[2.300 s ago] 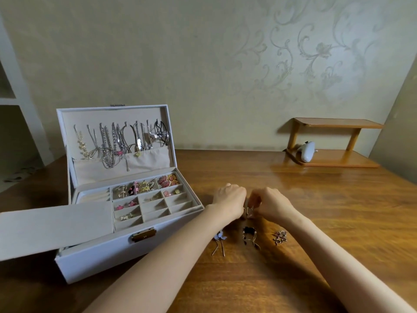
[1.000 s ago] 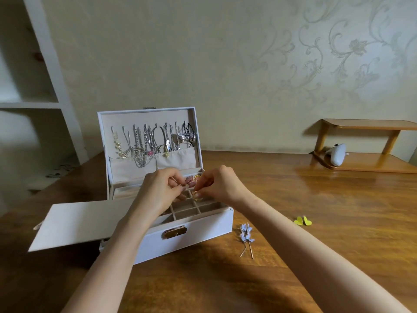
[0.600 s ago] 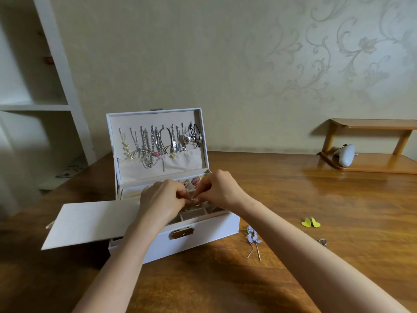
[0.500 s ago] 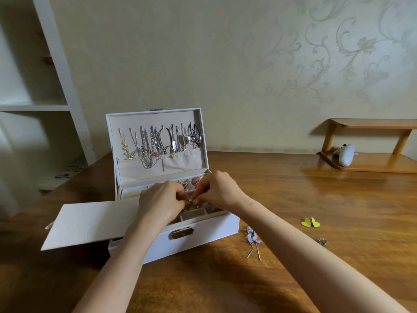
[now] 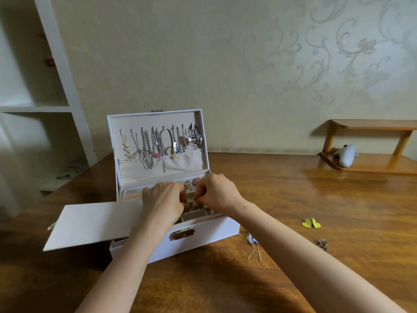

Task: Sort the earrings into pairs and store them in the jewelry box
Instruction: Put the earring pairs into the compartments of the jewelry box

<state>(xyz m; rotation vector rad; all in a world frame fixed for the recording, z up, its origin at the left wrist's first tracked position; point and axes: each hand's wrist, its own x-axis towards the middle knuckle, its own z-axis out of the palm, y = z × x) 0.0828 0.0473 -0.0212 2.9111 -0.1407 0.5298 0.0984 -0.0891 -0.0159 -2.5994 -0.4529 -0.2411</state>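
White rectangular jewelry box [image 5: 203, 236] stands on the brown wooden table [image 5: 293, 195], left of centre, with its padded lid [image 5: 155, 119] upright behind the compartments. Silver chain necklaces [image 5: 153, 143] hang inside the lid. A flat white rectangular panel [image 5: 90, 224] juts out to the box's left. Left hand [image 5: 163, 199] and right hand [image 5: 217, 193] are over the compartments, fingers [image 5: 178, 193] curled and tips close together; anything held cannot be made out. Right of the box, on the table: pale blue flower earrings [image 5: 252, 240] nearest, yellow heart-shaped earrings [image 5: 311, 223] farther right, small silver earrings [image 5: 323, 243] nearer the viewer than those. A low two-tier wooden shelf [image 5: 372, 168] stands far right, with a white rounded object [image 5: 345, 158] on its lower tier.
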